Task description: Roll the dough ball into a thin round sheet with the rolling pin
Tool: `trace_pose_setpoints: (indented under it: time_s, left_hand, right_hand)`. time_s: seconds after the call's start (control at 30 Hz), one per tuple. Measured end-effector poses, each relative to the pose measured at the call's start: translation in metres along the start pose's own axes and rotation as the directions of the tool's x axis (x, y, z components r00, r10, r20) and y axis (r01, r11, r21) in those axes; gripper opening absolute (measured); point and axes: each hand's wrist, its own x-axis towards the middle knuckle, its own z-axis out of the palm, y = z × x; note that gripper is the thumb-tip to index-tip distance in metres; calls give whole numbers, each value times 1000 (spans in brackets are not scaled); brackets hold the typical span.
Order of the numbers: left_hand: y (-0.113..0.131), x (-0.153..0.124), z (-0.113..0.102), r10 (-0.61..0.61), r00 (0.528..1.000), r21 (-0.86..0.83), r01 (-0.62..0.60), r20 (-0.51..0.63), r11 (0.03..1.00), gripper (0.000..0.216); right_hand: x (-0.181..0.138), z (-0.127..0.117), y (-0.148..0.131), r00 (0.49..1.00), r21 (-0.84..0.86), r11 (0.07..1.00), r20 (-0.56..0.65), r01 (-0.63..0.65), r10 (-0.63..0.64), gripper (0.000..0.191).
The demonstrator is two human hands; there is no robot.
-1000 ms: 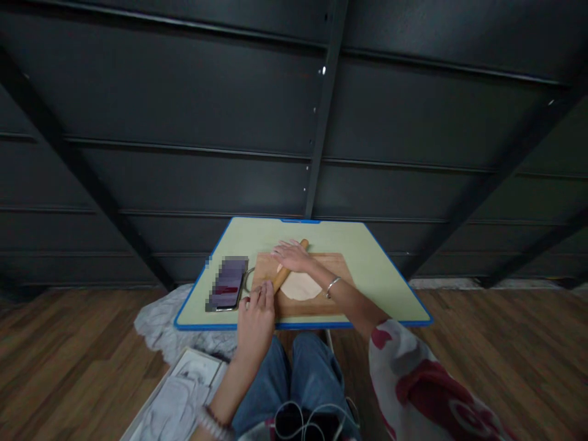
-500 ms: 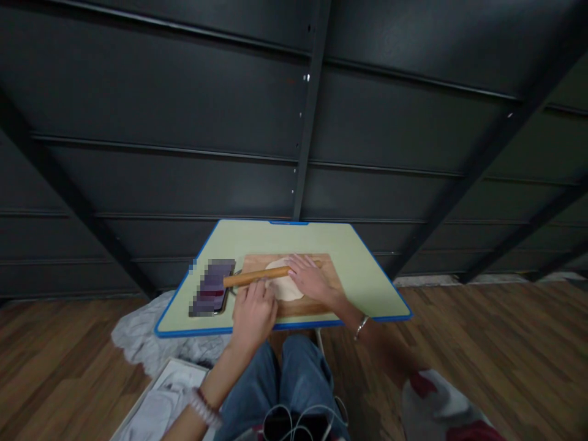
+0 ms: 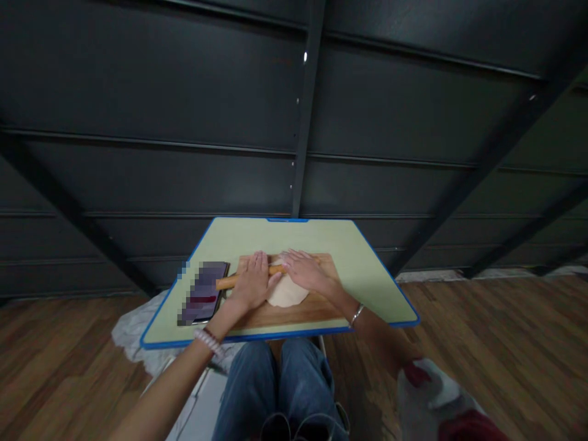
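A pale round of flattened dough [image 3: 288, 294] lies on a wooden board [image 3: 294, 313] on a small green table with a blue rim [image 3: 367, 269]. A wooden rolling pin [image 3: 225, 283] lies across the dough's far side. My left hand [image 3: 250, 285] rests flat on the pin's left part, fingers stretched out. My right hand [image 3: 305, 271] lies flat on the pin's right part, fingers spread, with a bracelet at the wrist. Both palms press down on the pin; neither wraps around it.
A phone [image 3: 206, 291] lies on the table left of the board. Crumpled grey cloth [image 3: 131, 334] sits on the wooden floor under the table's left side. A dark panelled wall [image 3: 294, 122] stands right behind the table. My knees in jeans [image 3: 280, 380] are below.
The pin has swung from a slant to nearly level across the board. My left hand moved forward from the near handle end onto the pin. The right hand stayed on top of it.
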Motion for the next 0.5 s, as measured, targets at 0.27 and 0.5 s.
trace_pose_setpoints:
  time_s: [0.27,0.5]
  left_hand:
    - [-22,38,-3,4,979,-115,20,205,993,69]
    - [-47,70,11,18,955,-200,44,295,979,74]
  right_hand:
    - [47,11,19,997,11,998,55,-55,54,43]
    - [89,21,32,984,108,984,123,-141,127,47]
